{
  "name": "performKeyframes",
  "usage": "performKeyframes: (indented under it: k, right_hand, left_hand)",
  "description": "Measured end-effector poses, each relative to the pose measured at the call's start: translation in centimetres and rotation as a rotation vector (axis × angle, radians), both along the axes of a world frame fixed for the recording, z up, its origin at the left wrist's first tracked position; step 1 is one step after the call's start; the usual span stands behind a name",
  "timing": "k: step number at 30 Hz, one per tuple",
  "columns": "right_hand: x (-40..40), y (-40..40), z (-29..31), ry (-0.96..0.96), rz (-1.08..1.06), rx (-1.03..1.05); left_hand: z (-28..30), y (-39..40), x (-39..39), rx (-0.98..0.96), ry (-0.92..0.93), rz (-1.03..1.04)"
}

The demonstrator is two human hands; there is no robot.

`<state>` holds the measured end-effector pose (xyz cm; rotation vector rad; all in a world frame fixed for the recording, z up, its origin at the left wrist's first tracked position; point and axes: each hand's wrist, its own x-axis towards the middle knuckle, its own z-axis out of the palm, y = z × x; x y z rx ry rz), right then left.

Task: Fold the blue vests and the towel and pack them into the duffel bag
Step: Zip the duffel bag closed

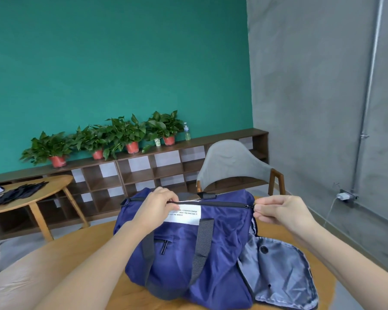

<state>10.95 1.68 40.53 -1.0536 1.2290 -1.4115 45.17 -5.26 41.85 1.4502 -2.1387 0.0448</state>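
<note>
Both hands pinch the navy duffel bag [188, 253] at its mostly closed top zip [211, 203].

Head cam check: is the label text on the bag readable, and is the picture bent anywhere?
Head view: white label only partly legible, soft, and the left hand covers its start; wide-angle bend curves the wall pipe; lighting even, no glare on the duffel bag.

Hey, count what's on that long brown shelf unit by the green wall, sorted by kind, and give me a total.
Leafy green plants in red-orange pots: 4
Small white cup with a sprig: 1
Clear plastic bottle: 1
Total: 6
</note>
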Motion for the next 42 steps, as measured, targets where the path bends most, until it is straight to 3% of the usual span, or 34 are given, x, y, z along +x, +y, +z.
performKeyframes:
  k: [6,9,12,15,17,19,23,28,38,42]
  right_hand:
    - [-1.0,1.1,-2.3,0.075,0.094,0.030]
    - [-1.7,1.5,-3.5,0.301,-0.032,-0.099]
    - [-2.0,0.4,-3.7,0.641,-0.161,-0.284]
    - [-1.8,-3.0,-4.1,0.748,-0.010,-0.358]
    - [-1.5,-5.1,-4.4,0.782,0.102,-0.341]
    - [-0.9,-6.1,-4.2,0.783,0.192,-0.311]
    - [-0.2,-7.4,-3.0,0.601,0.368,-0.214]
    - [-0.1,-9.7,-3.9,0.584,0.401,-0.149]
    - [0.6,-9.5,-3.5,0.681,0.401,-0.190]
    - [1.7,-7.9,-3.5,0.571,0.449,-0.191]
  left_hand:
    - [-1.1,2.7,-2.3,-0.057,-0.029,0.052]
    - [-2.3,5.4,-6.3,-0.104,0.071,0.086]
    - [-4.2,8.1,-10.5,0.081,0.074,0.211]
    - [-6.3,9.2,-13.2,0.309,0.039,0.285]
    - [-7.2,9.1,-13.7,0.332,0.023,0.306]
    - [-7.7,8.8,-13.6,0.313,-0.004,0.327]
    - [-7.6,8.1,-13.8,0.287,-0.050,0.355]
    - [-7.2,6.9,-15.0,0.276,-0.151,0.326]
    - [-7.3,5.3,-10.1,0.278,0.004,0.142]
    - [-5.5,4.9,-6.0,0.256,0.046,0.007]
